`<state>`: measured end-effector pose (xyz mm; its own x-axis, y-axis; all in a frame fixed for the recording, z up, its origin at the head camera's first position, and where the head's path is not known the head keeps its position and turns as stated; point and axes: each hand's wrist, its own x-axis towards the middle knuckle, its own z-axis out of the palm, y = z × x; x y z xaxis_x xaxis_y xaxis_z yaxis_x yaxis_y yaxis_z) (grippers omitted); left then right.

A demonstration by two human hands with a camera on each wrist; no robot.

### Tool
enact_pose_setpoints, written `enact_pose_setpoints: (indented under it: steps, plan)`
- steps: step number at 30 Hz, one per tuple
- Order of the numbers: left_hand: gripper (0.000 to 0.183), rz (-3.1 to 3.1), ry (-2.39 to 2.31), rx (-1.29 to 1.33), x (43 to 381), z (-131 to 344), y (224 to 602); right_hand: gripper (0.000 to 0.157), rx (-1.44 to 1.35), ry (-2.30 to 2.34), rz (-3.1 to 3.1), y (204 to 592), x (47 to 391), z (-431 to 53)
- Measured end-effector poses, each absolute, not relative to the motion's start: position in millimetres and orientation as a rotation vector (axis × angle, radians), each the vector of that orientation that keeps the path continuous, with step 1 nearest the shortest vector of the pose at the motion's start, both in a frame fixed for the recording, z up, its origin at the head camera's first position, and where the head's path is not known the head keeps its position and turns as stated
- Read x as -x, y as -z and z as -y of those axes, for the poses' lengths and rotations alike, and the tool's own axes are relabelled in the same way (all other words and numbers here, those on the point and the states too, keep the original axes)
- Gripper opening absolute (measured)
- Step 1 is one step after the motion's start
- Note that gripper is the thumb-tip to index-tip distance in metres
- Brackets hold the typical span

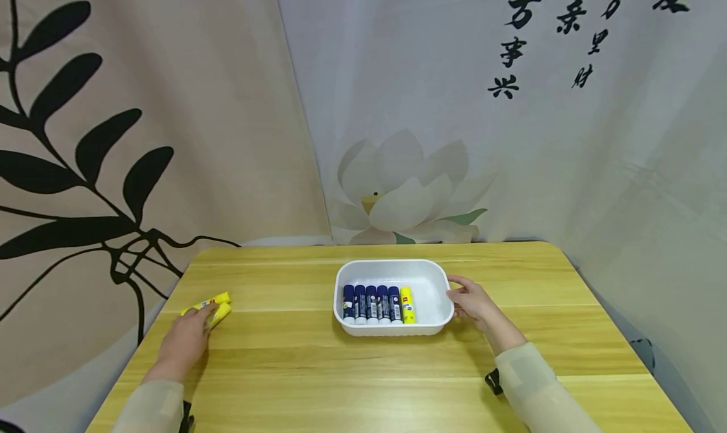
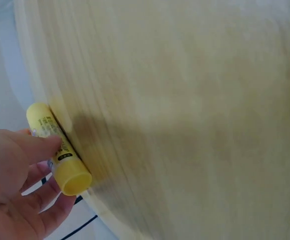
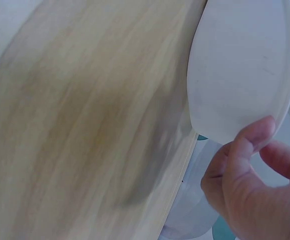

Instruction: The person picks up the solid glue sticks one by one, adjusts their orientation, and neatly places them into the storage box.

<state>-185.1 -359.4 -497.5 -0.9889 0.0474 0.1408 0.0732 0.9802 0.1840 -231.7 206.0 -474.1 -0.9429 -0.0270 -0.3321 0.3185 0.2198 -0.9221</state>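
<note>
My left hand (image 1: pixel 186 339) pinches a yellow glue stick (image 1: pixel 219 315) at the left of the table. In the left wrist view the thumb lies across that glue stick (image 2: pixel 59 150), with fingers beneath and behind it. A second yellow glue stick (image 1: pixel 218 298) lies right beside it in the head view. On the right, my right hand (image 1: pixel 474 305) grips the right end of a white tray (image 1: pixel 433 294). Thumb and fingers hold the tray's rim in the right wrist view. Inside the tray, a row of several dark blue glue sticks (image 1: pixel 372 304) ends with one yellow glue stick (image 1: pixel 407 305).
The wooden table (image 1: pixel 318 382) has rounded far corners. Behind it hangs a curtain (image 1: pixel 227 105) printed with leaves, a lotus and dark characters. Black wrist straps (image 1: pixel 494 381) are worn at the sleeves.
</note>
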Motion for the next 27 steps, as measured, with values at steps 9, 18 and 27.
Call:
enact_pose_setpoints:
  steps: [9,18,27]
  plan:
    - [0.065,3.030,0.254,0.097,182.5,355.9,496.1,0.048,-0.274,1.782,-2.215,476.7,232.7,-205.2]
    - [0.073,2.990,0.278,0.141,185.1,342.0,494.1,0.048,-0.280,1.782,-2.219,476.1,232.7,-207.9]
    - [0.063,2.982,0.328,0.185,187.0,332.7,492.5,0.047,-0.291,1.782,-2.227,476.9,233.4,-207.1]
